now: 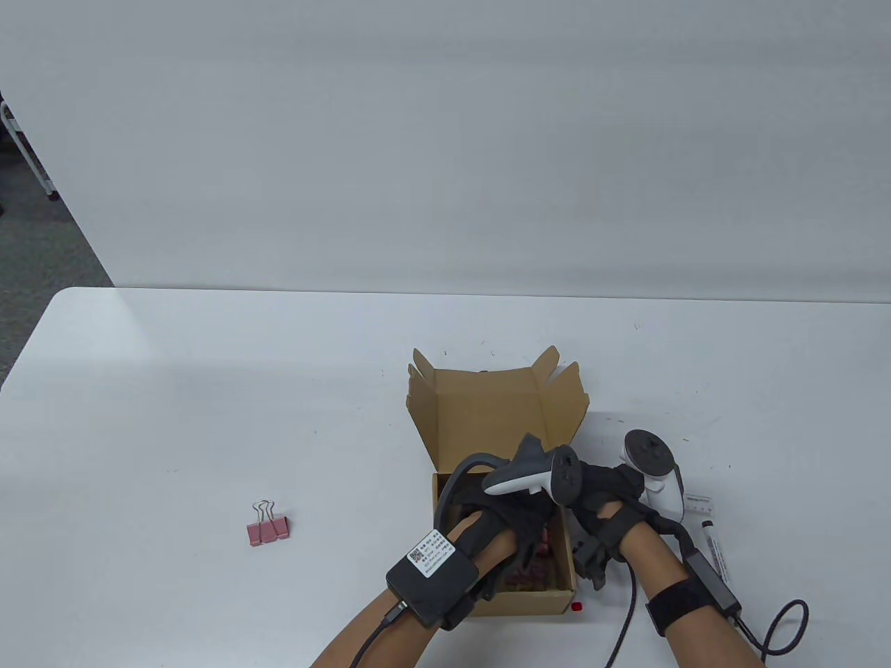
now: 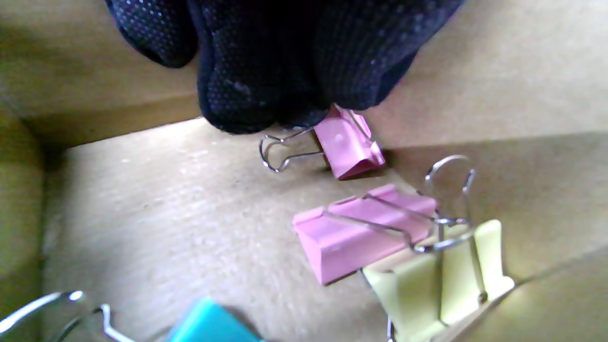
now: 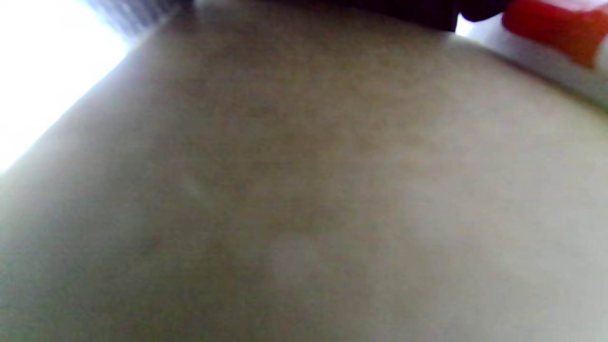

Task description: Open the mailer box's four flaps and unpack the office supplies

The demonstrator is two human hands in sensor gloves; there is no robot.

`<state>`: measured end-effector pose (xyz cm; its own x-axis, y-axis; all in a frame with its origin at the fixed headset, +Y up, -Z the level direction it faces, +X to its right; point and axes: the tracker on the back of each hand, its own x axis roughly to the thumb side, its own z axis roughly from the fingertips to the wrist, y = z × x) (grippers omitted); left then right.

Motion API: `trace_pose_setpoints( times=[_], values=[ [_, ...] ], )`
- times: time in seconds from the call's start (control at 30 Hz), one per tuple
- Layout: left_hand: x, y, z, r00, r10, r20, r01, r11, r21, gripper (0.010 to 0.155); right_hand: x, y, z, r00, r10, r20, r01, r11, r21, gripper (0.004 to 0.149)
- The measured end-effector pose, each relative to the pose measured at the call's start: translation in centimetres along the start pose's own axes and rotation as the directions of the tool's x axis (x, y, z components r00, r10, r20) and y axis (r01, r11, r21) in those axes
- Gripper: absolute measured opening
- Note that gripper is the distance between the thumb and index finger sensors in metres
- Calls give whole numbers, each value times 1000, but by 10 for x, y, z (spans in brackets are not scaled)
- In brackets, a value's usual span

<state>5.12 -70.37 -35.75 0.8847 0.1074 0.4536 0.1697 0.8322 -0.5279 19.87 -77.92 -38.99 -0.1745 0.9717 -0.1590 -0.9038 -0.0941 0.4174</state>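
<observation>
The brown mailer box (image 1: 487, 410) stands open near the table's front, lid and flaps raised at the back. My left hand (image 1: 518, 539) reaches down inside it. In the left wrist view its fingertips (image 2: 251, 95) are bunched on the top of a small pink binder clip (image 2: 349, 142) lying on the box floor. A larger pink clip (image 2: 361, 232), a yellow clip (image 2: 441, 280) and a blue clip (image 2: 211, 323) lie nearby in the box. My right hand (image 1: 605, 497) lies against the box's right wall. Its fingers are hidden behind the left tracker.
A pink binder clip (image 1: 266, 530) lies on the table to the left of the box. A marker (image 1: 717, 550) and a white ruler (image 1: 698, 502) lie to the right of my right hand. A small red item (image 1: 576, 607) sits at the box's front right corner.
</observation>
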Motion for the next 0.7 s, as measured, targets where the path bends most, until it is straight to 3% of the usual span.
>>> trace_pose_setpoints(
  times=[0.23,0.4,0.57,0.7],
  values=[
    [-6,15,19,1000,-4,9,3,992,124,58,0,0,0,1000,0,0,0,1000,0,61],
    [-25,41,65,994,78,75,-95,964,247,43,0,0,0,1000,-2,1,2,1000,-1,61],
    [-67,57,123,995,97,19,-96,911,402,40,0,0,0,1000,-3,1,3,1000,-2,61],
    [-111,46,143,992,92,-88,-43,892,450,39,-1,0,0,1000,-5,1,5,1000,-1,61]
  ],
)
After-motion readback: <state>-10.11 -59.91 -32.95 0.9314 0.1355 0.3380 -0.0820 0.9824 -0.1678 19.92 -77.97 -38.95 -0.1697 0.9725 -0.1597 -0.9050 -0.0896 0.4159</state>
